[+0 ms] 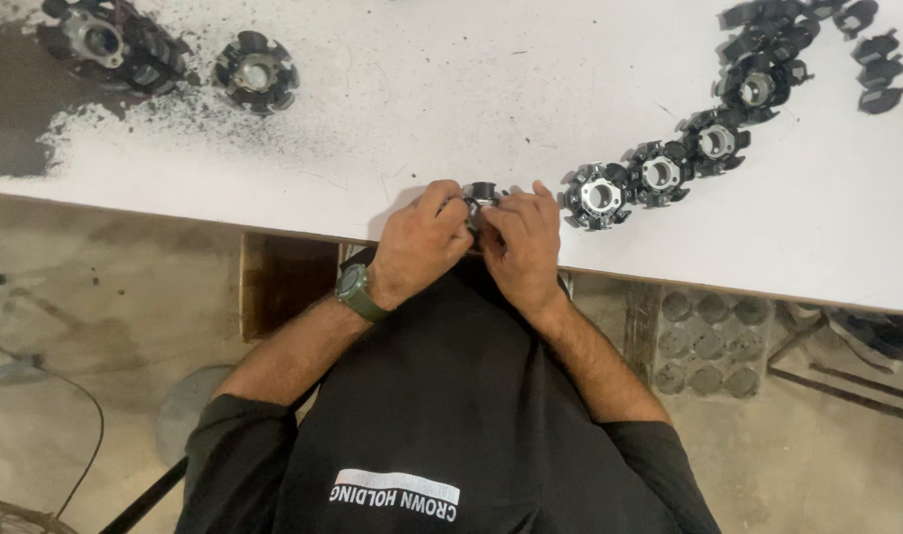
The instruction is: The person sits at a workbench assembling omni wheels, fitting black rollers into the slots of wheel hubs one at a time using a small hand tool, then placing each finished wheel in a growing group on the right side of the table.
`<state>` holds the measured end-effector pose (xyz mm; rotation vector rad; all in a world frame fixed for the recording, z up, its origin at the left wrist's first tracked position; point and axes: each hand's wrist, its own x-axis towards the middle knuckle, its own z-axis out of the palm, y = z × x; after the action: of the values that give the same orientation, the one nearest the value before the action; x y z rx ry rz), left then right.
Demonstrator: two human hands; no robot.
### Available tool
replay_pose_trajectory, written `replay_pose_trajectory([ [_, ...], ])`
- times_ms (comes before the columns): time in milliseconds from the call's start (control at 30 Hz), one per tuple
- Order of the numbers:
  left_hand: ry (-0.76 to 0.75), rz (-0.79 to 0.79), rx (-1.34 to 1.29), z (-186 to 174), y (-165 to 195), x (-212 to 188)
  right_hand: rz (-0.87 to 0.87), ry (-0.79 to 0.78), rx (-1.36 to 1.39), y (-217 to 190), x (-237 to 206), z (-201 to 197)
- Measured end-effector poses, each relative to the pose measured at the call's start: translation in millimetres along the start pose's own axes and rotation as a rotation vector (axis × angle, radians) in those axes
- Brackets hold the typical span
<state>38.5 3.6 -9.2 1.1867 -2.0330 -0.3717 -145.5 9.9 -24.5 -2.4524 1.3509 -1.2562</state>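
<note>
White table carries a curved row of black toothed rings; left hand and right hand fingers pinch one, apparently identical, ring at its near edge.

Even, soft overhead light, fairly bright on the white desk; no hard glare. Short faint shadows under the hands and beside the dark parts. Floor below dimmer, muddy in tone. Overall slightly soft, compression smear in fine detail. Mild wide-angle bend at the edges.
</note>
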Motion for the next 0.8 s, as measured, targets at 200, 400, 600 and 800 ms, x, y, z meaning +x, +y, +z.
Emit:
replay_pose_trajectory([
  [200, 0.072, -0.070, 0.336, -56, -34, 26, 0.065, -0.009, -0.151, 30, 46, -21],
  [400, 0.167, -0.311, 0.675, -131, -110, 67, 0.117, 0.142, 0.004, 26, 46, -54],
  [600, -0.359, -0.470, 0.289, -105, -79, 60, 0.153, 0.127, 0.115, 11, 20, -41],
  [800, -0.481, 0.066, 0.002, -61, -21, 32, 0.187, 0.101, 0.170, 9, -6, -33],
])
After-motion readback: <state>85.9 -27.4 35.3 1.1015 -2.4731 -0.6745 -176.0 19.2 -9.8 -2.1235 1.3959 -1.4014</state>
